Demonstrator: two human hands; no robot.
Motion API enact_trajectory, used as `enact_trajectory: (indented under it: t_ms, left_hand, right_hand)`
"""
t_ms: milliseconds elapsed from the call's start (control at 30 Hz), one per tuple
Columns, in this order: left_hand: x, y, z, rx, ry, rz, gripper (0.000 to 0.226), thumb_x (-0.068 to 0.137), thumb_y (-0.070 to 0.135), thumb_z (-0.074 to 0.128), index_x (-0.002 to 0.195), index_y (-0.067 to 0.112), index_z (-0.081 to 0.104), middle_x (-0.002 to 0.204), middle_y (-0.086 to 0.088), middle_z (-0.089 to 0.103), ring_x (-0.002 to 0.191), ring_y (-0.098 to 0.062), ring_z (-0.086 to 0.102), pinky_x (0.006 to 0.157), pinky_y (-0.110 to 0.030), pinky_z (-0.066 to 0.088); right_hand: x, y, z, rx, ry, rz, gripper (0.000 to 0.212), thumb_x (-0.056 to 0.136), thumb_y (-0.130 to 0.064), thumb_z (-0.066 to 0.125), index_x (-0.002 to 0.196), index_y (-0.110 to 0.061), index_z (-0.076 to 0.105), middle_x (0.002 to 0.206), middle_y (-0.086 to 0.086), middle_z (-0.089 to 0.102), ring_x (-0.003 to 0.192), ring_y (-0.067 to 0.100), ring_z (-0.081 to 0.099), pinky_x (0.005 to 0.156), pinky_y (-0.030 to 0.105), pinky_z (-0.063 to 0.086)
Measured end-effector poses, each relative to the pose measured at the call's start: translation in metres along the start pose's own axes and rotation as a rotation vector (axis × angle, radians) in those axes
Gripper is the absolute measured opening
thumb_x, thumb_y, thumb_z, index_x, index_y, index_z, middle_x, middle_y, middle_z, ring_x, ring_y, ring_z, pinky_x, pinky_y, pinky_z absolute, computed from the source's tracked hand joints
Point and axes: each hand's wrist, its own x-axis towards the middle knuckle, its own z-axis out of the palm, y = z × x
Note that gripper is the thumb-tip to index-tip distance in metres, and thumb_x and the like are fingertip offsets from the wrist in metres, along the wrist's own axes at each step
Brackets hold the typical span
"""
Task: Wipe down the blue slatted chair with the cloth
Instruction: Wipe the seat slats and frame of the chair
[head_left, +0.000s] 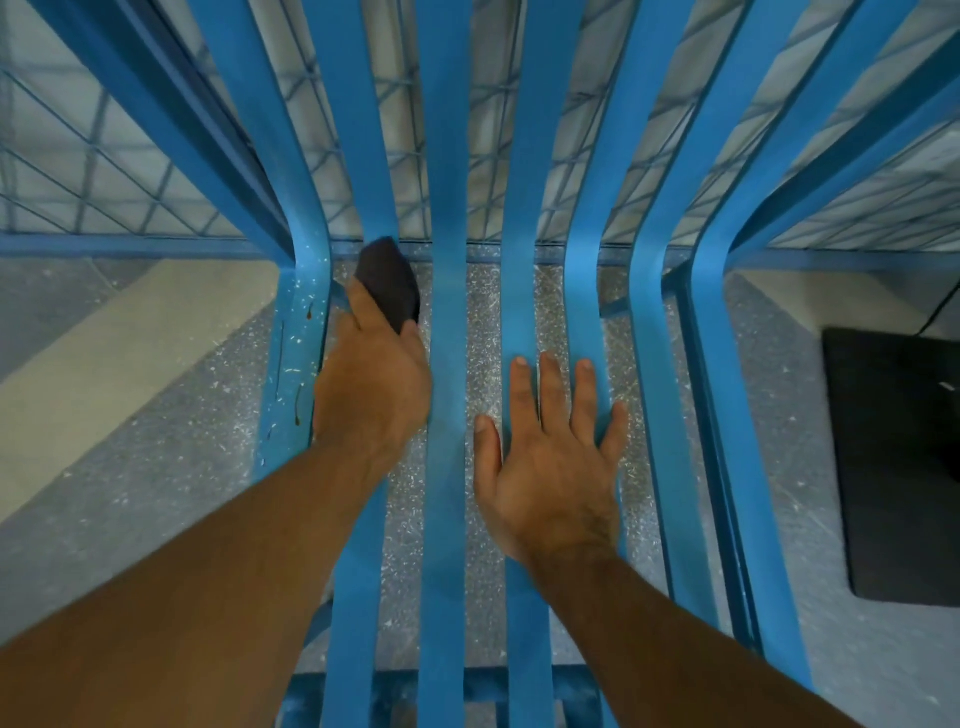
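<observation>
Left hand (371, 384) gripped dark cloth (389, 283) bunched at seat-back bend of second slat; right hand (550, 457) lay flat, fingers spread, bracing blue slatted chair (447, 364). Cloth looked soft, light; slats rigid, smooth, dusty

left hand (371, 384) out ahead, arm nearly straight, fingers curled round cloth (388, 280); right hand (556, 467) palm down, fingers (550, 384) straight and spread, forearm coming in from lower right

light: even, soft, dimmish | shadows: faint | edges: wide-angle bend | focus: slightly soft, maybe motion blur
</observation>
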Motion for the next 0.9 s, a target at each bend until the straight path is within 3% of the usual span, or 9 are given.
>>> enact_trajectory:
  t_ms: [100,200,300,433,500,600,700,900]
  left_hand:
    - [0.019,0.011,0.0,-0.056,0.007,-0.138,0.045,0.099,0.048,0.04,0.119,0.008,0.044,0.096,-0.008,0.054,0.081,-0.023,0.05,0.065,-0.035,0.035]
    - [0.044,0.023,-0.001,-0.083,0.011,-0.218,0.047,0.096,0.055,0.039,0.112,0.012,0.048,0.088,-0.003,0.049,0.079,-0.025,0.048,0.068,-0.034,0.036]
    - [0.054,0.026,0.003,-0.102,0.009,-0.212,0.052,0.098,0.053,0.037,0.122,0.008,0.043,0.108,-0.01,0.058,0.096,-0.034,0.056,0.078,-0.041,0.042]
    - [0.039,0.017,0.006,0.006,0.019,-0.006,0.064,0.102,0.04,0.036,0.148,0.0,0.017,0.143,-0.021,0.039,0.12,-0.039,0.048,0.093,-0.048,0.041]
    - [0.039,0.015,0.006,0.007,0.029,-0.001,0.063,0.101,0.04,0.036,0.147,0.001,0.019,0.141,-0.02,0.042,0.118,-0.039,0.05,0.09,-0.048,0.042]
    - [0.052,0.022,0.003,-0.132,0.009,-0.161,0.049,0.098,0.052,0.035,0.123,0.01,0.04,0.114,-0.012,0.058,0.095,-0.034,0.056,0.077,-0.042,0.043]
    - [0.06,0.031,0.001,-0.164,0.029,-0.23,0.051,0.098,0.058,0.031,0.117,0.013,0.044,0.095,-0.001,0.051,0.084,-0.023,0.047,0.072,-0.035,0.036]
    - [0.074,0.035,-0.001,-0.331,0.136,-0.092,0.051,0.101,0.048,0.035,0.133,0.009,0.034,0.118,-0.005,0.056,0.105,-0.031,0.056,0.075,-0.028,0.031]
  right_hand:
    - [0.0,0.001,0.0,-0.002,-0.033,-0.006,0.066,0.099,-0.057,0.011,0.155,-0.027,-0.005,0.164,0.002,-0.007,0.146,0.027,-0.025,0.117,0.058,-0.01]
    - [0.0,0.001,-0.001,0.0,-0.007,-0.005,0.066,0.099,-0.058,0.011,0.156,-0.027,-0.004,0.165,0.002,-0.004,0.147,0.028,-0.022,0.117,0.059,-0.009]
    - [0.0,0.001,0.0,0.001,-0.012,-0.007,0.066,0.099,-0.057,0.01,0.155,-0.027,-0.004,0.165,0.002,-0.004,0.147,0.028,-0.022,0.116,0.059,-0.009]
    - [0.0,0.001,0.0,0.014,-0.005,-0.01,0.066,0.099,-0.057,0.012,0.155,-0.027,-0.004,0.164,0.002,-0.005,0.147,0.027,-0.024,0.116,0.058,-0.012]
    - [0.0,0.001,0.0,0.01,-0.01,-0.012,0.066,0.099,-0.057,0.011,0.155,-0.027,-0.006,0.164,0.002,-0.006,0.146,0.027,-0.025,0.116,0.058,-0.012]
    - [-0.001,0.001,0.001,0.001,0.002,-0.014,0.066,0.099,-0.057,0.011,0.155,-0.027,-0.004,0.164,0.002,-0.003,0.147,0.028,-0.023,0.116,0.059,-0.01]
    - [-0.001,0.001,0.001,0.009,0.017,-0.013,0.066,0.099,-0.057,0.013,0.156,-0.026,0.001,0.164,0.002,0.001,0.148,0.028,-0.019,0.116,0.059,-0.008]
    - [0.0,0.001,-0.002,0.001,-0.023,-0.014,0.066,0.099,-0.058,0.009,0.154,-0.028,-0.01,0.164,0.0,-0.01,0.145,0.027,-0.029,0.115,0.057,-0.014]
